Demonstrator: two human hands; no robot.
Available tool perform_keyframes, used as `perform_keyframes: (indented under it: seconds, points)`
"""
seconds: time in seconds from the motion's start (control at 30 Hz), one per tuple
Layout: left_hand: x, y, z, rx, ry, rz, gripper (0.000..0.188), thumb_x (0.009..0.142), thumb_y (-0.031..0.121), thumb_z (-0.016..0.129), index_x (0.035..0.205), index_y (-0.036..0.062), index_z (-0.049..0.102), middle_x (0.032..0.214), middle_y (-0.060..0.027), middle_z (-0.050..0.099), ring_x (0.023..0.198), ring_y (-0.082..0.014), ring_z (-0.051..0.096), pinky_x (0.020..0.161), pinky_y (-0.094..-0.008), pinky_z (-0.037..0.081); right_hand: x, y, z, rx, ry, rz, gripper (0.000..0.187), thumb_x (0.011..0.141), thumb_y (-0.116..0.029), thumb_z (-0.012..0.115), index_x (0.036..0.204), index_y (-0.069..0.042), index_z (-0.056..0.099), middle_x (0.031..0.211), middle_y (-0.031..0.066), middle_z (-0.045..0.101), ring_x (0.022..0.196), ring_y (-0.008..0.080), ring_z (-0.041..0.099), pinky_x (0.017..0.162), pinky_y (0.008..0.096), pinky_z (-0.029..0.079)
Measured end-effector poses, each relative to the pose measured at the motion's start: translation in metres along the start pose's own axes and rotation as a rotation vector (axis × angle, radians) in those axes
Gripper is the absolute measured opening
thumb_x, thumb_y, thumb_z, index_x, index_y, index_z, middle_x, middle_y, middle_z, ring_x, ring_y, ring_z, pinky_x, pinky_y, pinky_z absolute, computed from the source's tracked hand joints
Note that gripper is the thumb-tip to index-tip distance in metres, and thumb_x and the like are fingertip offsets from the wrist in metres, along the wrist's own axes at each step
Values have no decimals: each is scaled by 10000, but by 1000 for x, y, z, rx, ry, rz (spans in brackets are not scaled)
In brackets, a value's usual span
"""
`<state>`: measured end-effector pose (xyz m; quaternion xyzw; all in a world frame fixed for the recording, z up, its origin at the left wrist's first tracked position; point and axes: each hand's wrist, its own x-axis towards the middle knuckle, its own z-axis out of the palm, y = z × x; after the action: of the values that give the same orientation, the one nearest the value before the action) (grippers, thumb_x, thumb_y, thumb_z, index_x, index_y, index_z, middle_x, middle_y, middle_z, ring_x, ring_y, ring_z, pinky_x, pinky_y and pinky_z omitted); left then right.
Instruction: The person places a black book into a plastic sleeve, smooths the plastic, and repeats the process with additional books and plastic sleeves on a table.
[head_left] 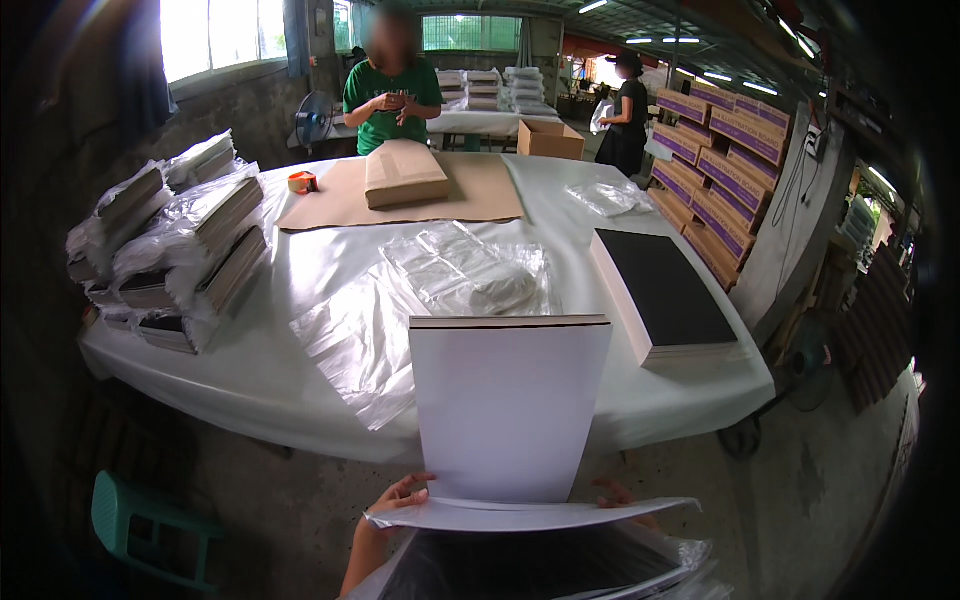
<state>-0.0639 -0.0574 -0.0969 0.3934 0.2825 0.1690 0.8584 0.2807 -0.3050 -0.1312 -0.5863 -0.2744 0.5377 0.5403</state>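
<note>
A stack of boards with a white face (508, 410) and a thin dark layer along its top edge stands upright in front of me, against the table's near side. Closer to me, a clear plastic bag (540, 565) covers a black board, with a pale flap along its upper edge. My left hand (400, 495) is closed on the bag's left corner, its fingertips touching the white board's lower left edge. At the bag's right side is my right hand (622, 497), mostly hidden behind the pale flap; its curled fingers show beside the board.
Loose clear bags (465, 270) lie mid-table. A black-topped board stack (665, 290) sits right, bagged stacks (190, 230) left. Across the table, a person (392, 105) stands by a brown paper-wrapped package (405, 175) and orange tape (302, 182). A green stool (150, 525) stands lower left.
</note>
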Motion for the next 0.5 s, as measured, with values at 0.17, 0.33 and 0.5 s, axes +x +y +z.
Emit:
perform_keyframes:
  seconds: [0.17, 0.33, 0.5]
  points:
    - [16, -41, -27, 47, 104, 77, 429, 812, 190, 607, 1170, 15, 448, 802, -48, 592, 666, -114, 569, 590, -229, 453, 1, 13, 2, -116, 55, 98, 694, 716, -180, 699, 1273, -33, 313, 1158, 94, 490, 1074, 175, 467, 897, 289, 380]
    - [3, -35, 4, -116, 212, -38, 362, 844, 249, 550, 1099, -2, 499, 927, -95, 597, 816, -163, 575, 704, -277, 458, 19, 22, 11, -138, 29, 198, 706, 703, -193, 708, 1266, -29, 317, 1151, 112, 492, 1066, 194, 471, 895, 299, 381]
    - [25, -75, -32, 296, 400, 73, 319, 777, 198, 574, 1015, -8, 525, 875, -121, 581, 788, -164, 548, 691, -276, 447, 18, 12, 10, -204, 37, 195, 718, 689, -205, 717, 1260, -26, 320, 1143, 129, 494, 1059, 214, 476, 894, 309, 381]
